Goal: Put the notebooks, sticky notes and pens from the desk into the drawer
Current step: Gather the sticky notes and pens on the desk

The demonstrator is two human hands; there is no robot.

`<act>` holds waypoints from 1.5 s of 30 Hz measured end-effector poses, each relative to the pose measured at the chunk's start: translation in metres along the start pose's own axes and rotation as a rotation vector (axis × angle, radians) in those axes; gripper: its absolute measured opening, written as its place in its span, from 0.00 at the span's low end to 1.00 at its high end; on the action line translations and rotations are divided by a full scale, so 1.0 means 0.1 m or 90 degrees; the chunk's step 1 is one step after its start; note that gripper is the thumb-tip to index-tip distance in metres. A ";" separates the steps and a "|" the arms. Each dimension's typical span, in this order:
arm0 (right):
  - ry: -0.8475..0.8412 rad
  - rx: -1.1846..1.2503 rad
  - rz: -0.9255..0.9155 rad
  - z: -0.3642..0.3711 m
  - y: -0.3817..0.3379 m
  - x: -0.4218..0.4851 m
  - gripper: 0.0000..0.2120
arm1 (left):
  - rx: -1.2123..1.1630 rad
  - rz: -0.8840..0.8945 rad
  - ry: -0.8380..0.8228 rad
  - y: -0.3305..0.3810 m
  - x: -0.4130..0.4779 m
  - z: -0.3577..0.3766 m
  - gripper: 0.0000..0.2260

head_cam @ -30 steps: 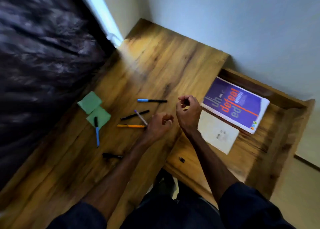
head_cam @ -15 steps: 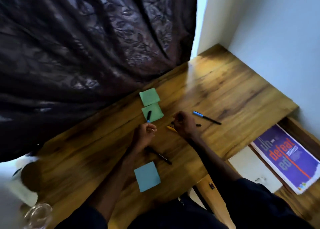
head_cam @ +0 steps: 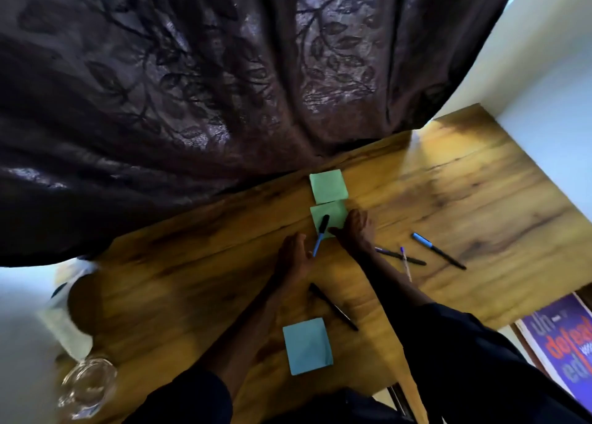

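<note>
Two green sticky-note pads (head_cam: 328,185) (head_cam: 333,214) lie near the desk's far edge. A blue pen with a black cap (head_cam: 321,234) lies across the nearer pad. My right hand (head_cam: 355,231) rests on that pad, thumb by the pen. My left hand (head_cam: 293,257) lies just left of the pen's blue end, fingers loose, holding nothing. A blue sticky-note pad (head_cam: 307,345) and a black pen (head_cam: 333,306) lie closer to me. Three more pens lie to the right: a dark one (head_cam: 413,259), a white one (head_cam: 407,270) and a blue-capped one (head_cam: 439,251). A purple notebook (head_cam: 560,343) lies in the open drawer.
A dark patterned curtain (head_cam: 224,103) hangs over the desk's far edge. A clear glass jar (head_cam: 86,388) stands at the desk's near left corner. White walls close the right side. The wooden desk (head_cam: 480,199) runs right toward the drawer.
The view has swung left and closer to the desk. Both hands moved from the middle pens up to the green pad and the blue pen on it; the left hand's fingers have loosened.
</note>
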State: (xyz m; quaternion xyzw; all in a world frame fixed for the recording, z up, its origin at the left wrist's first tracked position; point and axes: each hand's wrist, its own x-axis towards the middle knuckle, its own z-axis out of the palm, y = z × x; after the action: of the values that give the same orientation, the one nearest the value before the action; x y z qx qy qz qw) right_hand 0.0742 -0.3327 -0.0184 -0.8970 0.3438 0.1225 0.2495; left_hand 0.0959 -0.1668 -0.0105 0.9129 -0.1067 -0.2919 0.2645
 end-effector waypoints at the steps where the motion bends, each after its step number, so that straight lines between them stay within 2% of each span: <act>1: -0.005 -0.025 -0.001 0.02 -0.03 0.01 0.33 | 0.006 0.000 0.001 -0.01 0.00 0.03 0.22; 3: -0.010 -0.017 0.018 0.00 -0.09 0.03 0.35 | 0.011 0.003 0.008 0.00 -0.02 0.07 0.23; 8: -0.012 0.158 0.093 -0.03 -0.04 0.14 0.33 | -0.003 -0.015 0.002 0.00 -0.05 0.12 0.28; 12: -0.006 0.191 0.066 -0.10 0.08 0.08 0.14 | -0.039 -0.017 0.012 -0.02 -0.05 0.11 0.27; 17: 0.106 0.279 0.049 -0.32 0.27 -0.17 0.07 | -0.061 -0.039 -0.001 0.00 -0.04 0.07 0.25; 22: 0.182 0.328 0.005 -0.44 0.30 -0.34 0.09 | -0.133 0.040 0.103 0.16 0.01 0.00 0.17; 24: 0.156 0.390 -0.023 -0.44 0.26 -0.38 0.09 | -0.227 0.018 0.108 0.27 0.05 -0.09 0.19; 26: 0.079 0.460 -0.055 -0.43 0.21 -0.39 0.09 | -0.347 -0.030 0.087 0.33 0.13 -0.17 0.18; 28: -0.013 0.530 -0.071 -0.40 0.16 -0.35 0.08 | -0.456 -0.070 0.060 0.33 0.20 -0.23 0.12; 30: -0.061 0.550 -0.090 -0.35 0.13 -0.28 0.09 | -0.484 -0.092 0.064 0.29 0.25 -0.29 0.08; 33: -0.070 0.562 -0.088 -0.32 0.06 -0.15 0.14 | -0.481 -0.106 0.101 0.20 0.29 -0.40 0.11; 35: 0.000 0.523 -0.073 -0.29 0.01 0.01 0.16 | -0.475 -0.113 0.126 0.12 0.30 -0.45 0.13; 38: 0.132 0.360 -0.015 -0.26 -0.04 0.26 0.13 | -0.470 -0.117 0.136 -0.02 0.30 -0.48 0.15; 39: 0.155 0.323 0.008 -0.25 -0.05 0.35 0.15 | -0.472 -0.119 0.136 -0.06 0.30 -0.48 0.16; 41: 0.170 0.256 0.029 -0.22 -0.09 0.51 0.22 | -0.477 -0.127 0.132 -0.12 0.31 -0.48 0.17; 45: 0.108 0.110 0.074 -0.11 -0.24 0.73 0.38 | -0.482 -0.139 0.121 -0.17 0.28 -0.47 0.18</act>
State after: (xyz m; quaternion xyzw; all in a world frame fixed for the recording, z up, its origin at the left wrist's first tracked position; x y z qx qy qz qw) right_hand 0.1447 -0.3640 -0.0295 -0.8579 0.4242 0.0300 0.2885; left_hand 0.1468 -0.1427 0.0000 0.7799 0.1310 -0.2513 0.5581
